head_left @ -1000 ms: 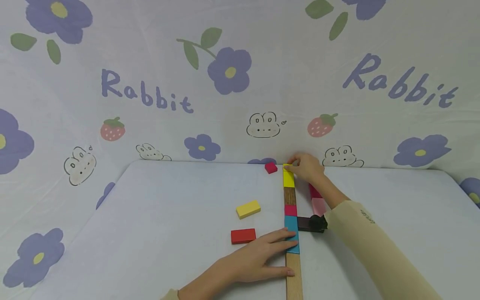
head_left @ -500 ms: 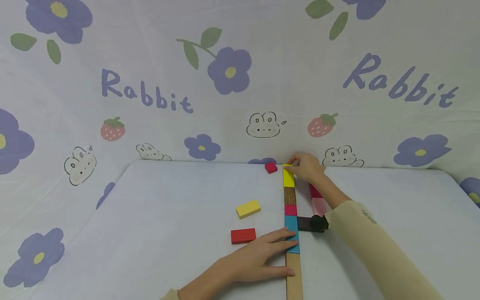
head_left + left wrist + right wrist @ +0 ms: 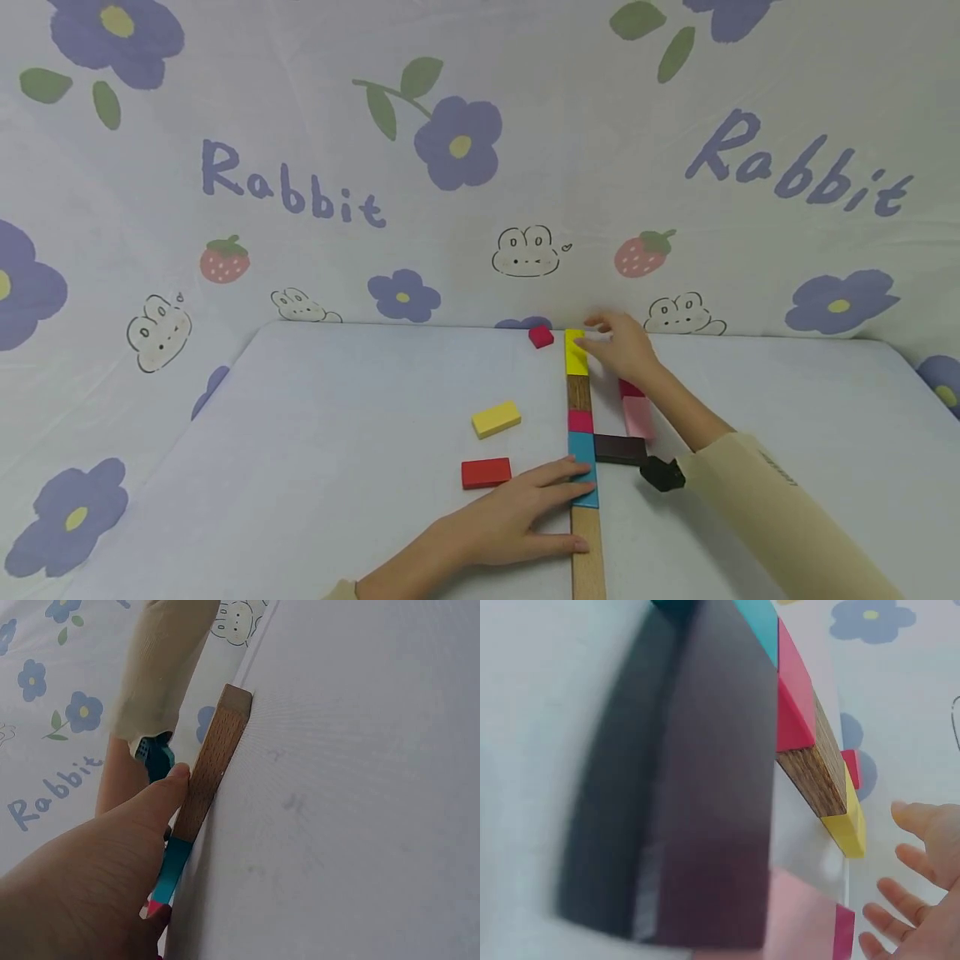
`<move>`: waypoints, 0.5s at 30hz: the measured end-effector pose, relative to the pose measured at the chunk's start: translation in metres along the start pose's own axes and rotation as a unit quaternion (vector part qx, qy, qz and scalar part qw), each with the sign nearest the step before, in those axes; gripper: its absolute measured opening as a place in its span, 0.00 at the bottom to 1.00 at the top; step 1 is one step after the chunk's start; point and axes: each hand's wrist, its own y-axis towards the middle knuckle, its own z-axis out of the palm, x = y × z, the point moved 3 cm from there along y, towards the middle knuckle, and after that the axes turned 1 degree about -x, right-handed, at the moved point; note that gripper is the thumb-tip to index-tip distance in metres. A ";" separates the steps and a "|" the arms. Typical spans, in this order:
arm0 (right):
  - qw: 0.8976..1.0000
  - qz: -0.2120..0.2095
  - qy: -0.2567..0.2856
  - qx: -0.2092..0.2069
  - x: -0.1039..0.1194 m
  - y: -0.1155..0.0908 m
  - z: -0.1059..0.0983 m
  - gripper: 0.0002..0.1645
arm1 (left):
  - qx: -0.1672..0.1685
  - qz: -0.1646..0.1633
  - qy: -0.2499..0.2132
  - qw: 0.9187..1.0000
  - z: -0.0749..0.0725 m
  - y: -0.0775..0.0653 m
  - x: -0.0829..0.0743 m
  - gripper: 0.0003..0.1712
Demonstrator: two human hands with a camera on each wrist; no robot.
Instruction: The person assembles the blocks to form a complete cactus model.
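A straight row of blocks runs away from me across the table. From far to near it has a yellow block (image 3: 576,360), a brown wood-grain block (image 3: 579,393), a crimson block (image 3: 581,421), a blue block (image 3: 582,447) and a light wood block (image 3: 588,575). My left hand (image 3: 510,518) rests on the row, two outstretched fingers across the blue block and the thumb on the wood. Beside the yellow block is my right hand (image 3: 628,348), its fingers parted. The right wrist view shows a gap between that hand (image 3: 922,877) and the row.
A dark brown block (image 3: 621,449) juts right from the blue one, with a pink block (image 3: 637,417) and a crimson block (image 3: 630,388) beyond it. Left of the row lie a small red block (image 3: 541,337), a pale yellow block (image 3: 497,419) and a red block (image 3: 486,473).
My right hand has let go of the yellow block and drawn slightly right and nearer to me. The left hand and the blocks stay in place.
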 end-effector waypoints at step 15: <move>0.998 -0.024 0.041 -0.041 -0.012 -0.046 -0.026 0.29 | -0.006 0.008 0.006 1.000 0.001 0.000 0.000 0.37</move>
